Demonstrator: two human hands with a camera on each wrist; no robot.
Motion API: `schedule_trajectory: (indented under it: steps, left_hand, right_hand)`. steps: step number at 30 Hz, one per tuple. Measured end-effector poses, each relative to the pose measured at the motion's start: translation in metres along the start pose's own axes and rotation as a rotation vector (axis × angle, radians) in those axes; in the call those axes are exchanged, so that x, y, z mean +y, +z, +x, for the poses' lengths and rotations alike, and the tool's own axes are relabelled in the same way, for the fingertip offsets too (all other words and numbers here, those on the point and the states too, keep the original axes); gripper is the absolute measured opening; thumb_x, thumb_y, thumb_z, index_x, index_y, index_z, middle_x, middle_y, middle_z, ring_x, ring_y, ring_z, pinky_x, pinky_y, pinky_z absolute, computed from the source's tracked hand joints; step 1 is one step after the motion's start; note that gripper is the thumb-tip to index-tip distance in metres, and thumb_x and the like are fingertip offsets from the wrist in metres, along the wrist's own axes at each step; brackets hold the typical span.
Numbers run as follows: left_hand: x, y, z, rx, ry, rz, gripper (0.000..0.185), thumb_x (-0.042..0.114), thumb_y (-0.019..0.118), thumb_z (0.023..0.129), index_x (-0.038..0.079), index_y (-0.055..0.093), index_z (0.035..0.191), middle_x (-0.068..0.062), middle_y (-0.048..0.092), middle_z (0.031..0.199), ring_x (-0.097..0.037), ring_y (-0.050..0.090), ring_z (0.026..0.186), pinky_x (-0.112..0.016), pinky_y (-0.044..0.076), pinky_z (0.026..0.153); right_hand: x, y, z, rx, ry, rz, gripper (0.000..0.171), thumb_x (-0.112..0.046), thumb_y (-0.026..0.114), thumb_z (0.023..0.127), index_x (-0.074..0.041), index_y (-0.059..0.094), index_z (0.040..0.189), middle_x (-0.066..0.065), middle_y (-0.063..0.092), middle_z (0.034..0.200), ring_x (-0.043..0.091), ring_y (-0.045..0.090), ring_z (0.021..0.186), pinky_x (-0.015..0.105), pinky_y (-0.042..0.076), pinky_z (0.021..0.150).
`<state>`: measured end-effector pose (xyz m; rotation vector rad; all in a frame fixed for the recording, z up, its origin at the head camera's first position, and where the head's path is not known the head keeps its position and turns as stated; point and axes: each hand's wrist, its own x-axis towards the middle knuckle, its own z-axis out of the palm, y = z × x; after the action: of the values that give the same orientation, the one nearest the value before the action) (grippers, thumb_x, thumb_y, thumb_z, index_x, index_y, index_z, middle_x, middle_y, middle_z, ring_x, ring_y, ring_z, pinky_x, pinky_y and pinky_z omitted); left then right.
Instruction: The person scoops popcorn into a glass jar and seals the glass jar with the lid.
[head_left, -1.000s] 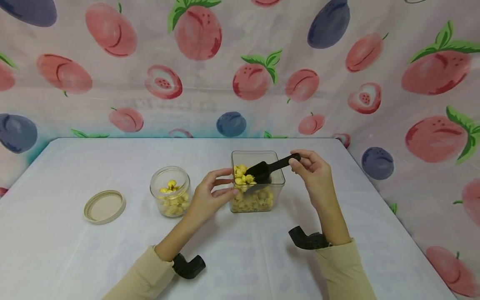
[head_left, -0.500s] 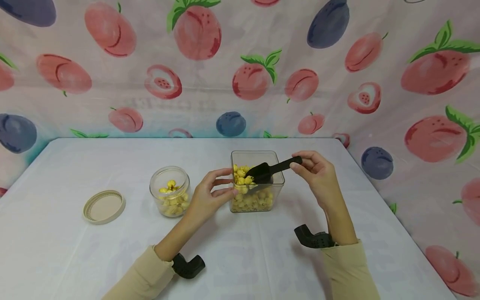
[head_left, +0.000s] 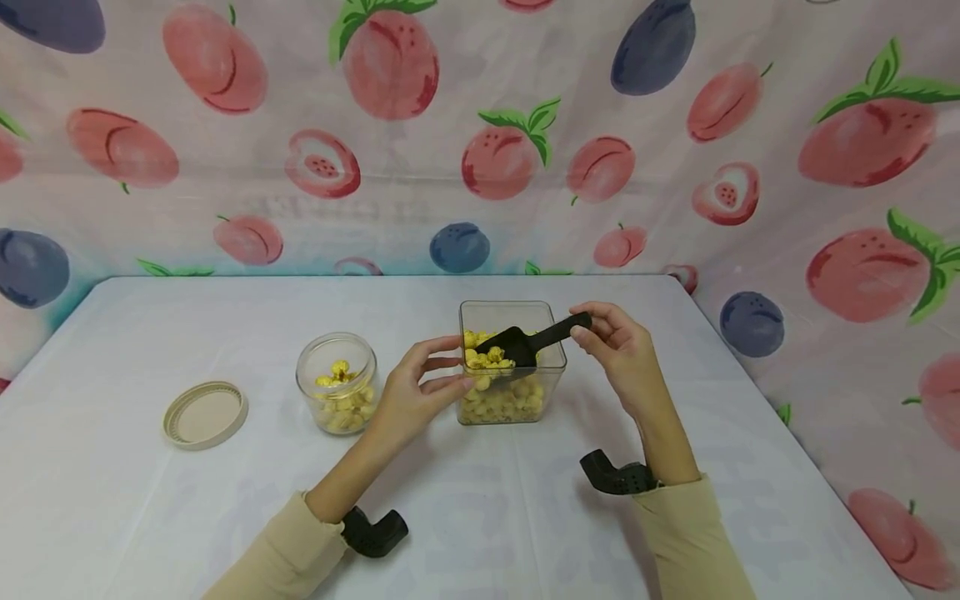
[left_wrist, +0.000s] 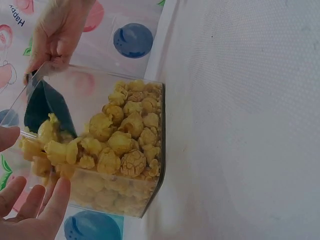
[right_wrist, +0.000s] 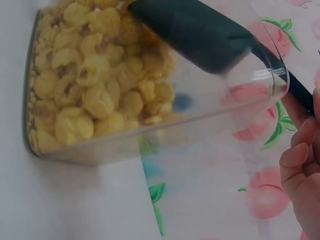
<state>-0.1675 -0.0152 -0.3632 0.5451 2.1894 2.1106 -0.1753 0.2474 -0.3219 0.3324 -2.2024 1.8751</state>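
At a clear tub (head_left: 502,317), right fingers (head_left: 603,310) pinching a slanted scoop (head_left: 517,343), left fingers (head_left: 438,343) spread, touching the tub

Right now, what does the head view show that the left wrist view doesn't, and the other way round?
Of the two, only the head view shows the jar, the lid and the sleeves.
Only the left wrist view shows the printed word "Happy", sideways at upper left.
Both show popcorn in the box, the left hand at its side, and the right hand holding the scoop.
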Motion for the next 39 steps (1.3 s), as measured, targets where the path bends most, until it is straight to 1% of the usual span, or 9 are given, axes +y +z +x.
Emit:
schedule_trajectory:
  steps: [4,8,12,17,24,26,29,32,39]
  left_hand:
    - [0.000,0.000,0.000,0.000,-0.002,0.000,0.053,0.011,0.070,0.083,0.010,0.049,0.131,-0.006,0.045,0.134,-0.025,0.052,0.117,-0.024,0.052,0.088]
    - [0.001,0.000,0.000,-0.001,-0.008,-0.001,0.053,0.010,0.070,0.083,0.009,0.049,0.131,-0.006,0.045,0.134,-0.026,0.052,0.117,-0.026,0.052,0.088]
    - [0.000,0.000,0.000,-0.001,-0.007,0.006,0.052,0.011,0.070,0.083,0.008,0.049,0.131,-0.006,0.046,0.134,-0.027,0.053,0.117,-0.029,0.052,0.089]
    - [-0.001,-0.001,0.000,-0.003,-0.001,0.015,0.051,0.013,0.069,0.084,0.009,0.050,0.131,-0.005,0.047,0.133,-0.026,0.053,0.117,-0.027,0.052,0.088]
    - [0.000,0.000,0.000,0.015,-0.011,0.024,0.049,0.013,0.071,0.083,0.011,0.052,0.128,-0.006,0.049,0.132,-0.025,0.054,0.116,-0.025,0.053,0.087]
    - [0.000,0.000,0.000,0.017,-0.011,0.026,0.050,0.013,0.071,0.082,0.011,0.052,0.129,-0.006,0.050,0.132,-0.024,0.054,0.116,-0.025,0.053,0.087]
    - [-0.001,0.000,-0.001,0.016,-0.008,0.026,0.049,0.013,0.071,0.082,0.012,0.053,0.128,-0.005,0.050,0.132,-0.024,0.054,0.116,-0.026,0.053,0.087]
    - [-0.001,0.000,-0.001,0.013,-0.003,0.024,0.049,0.014,0.071,0.083,0.011,0.052,0.128,-0.005,0.049,0.132,-0.023,0.054,0.116,-0.026,0.053,0.087]
    - [-0.001,-0.001,0.000,0.010,0.000,0.027,0.050,0.017,0.070,0.083,0.010,0.052,0.129,-0.002,0.050,0.130,-0.023,0.054,0.116,-0.026,0.053,0.087]
  right_hand:
    - [0.000,0.001,0.000,0.000,-0.013,-0.027,0.020,-0.008,0.064,0.088,-0.008,0.061,0.107,-0.009,0.064,0.080,0.005,0.051,0.073,0.016,0.047,0.069]
    - [0.006,0.004,0.001,-0.004,0.023,0.023,0.017,-0.005,0.062,0.088,-0.011,0.061,0.104,-0.011,0.062,0.076,0.005,0.051,0.072,0.015,0.047,0.068]
    - [0.012,0.008,0.002,0.039,0.039,0.059,0.016,-0.004,0.061,0.088,-0.014,0.062,0.101,-0.011,0.060,0.072,0.005,0.049,0.070,0.016,0.045,0.064]
    - [0.014,0.012,0.003,0.104,0.049,0.046,0.014,-0.008,0.062,0.089,-0.016,0.061,0.101,-0.012,0.059,0.070,0.005,0.048,0.068,0.019,0.043,0.064]
    - [0.012,0.011,0.002,0.064,0.044,0.073,0.016,-0.004,0.062,0.088,-0.012,0.061,0.102,-0.010,0.061,0.074,0.005,0.050,0.070,0.016,0.046,0.067]
    - [0.013,0.013,0.002,0.087,0.063,0.089,0.015,-0.005,0.061,0.089,-0.014,0.061,0.100,-0.010,0.060,0.072,0.005,0.049,0.068,0.016,0.044,0.066]
    - [0.014,0.016,0.004,0.145,0.093,0.124,0.013,-0.004,0.059,0.090,-0.013,0.060,0.099,-0.010,0.057,0.067,0.006,0.046,0.066,0.018,0.040,0.064]
    - [0.013,0.018,0.004,0.168,0.108,0.136,0.014,-0.002,0.058,0.090,-0.010,0.060,0.100,-0.010,0.057,0.066,0.007,0.046,0.065,0.018,0.039,0.064]
    - [0.011,0.021,0.003,0.111,0.146,0.101,0.016,-0.004,0.059,0.090,-0.009,0.058,0.105,-0.013,0.061,0.072,0.006,0.048,0.070,0.019,0.043,0.068]
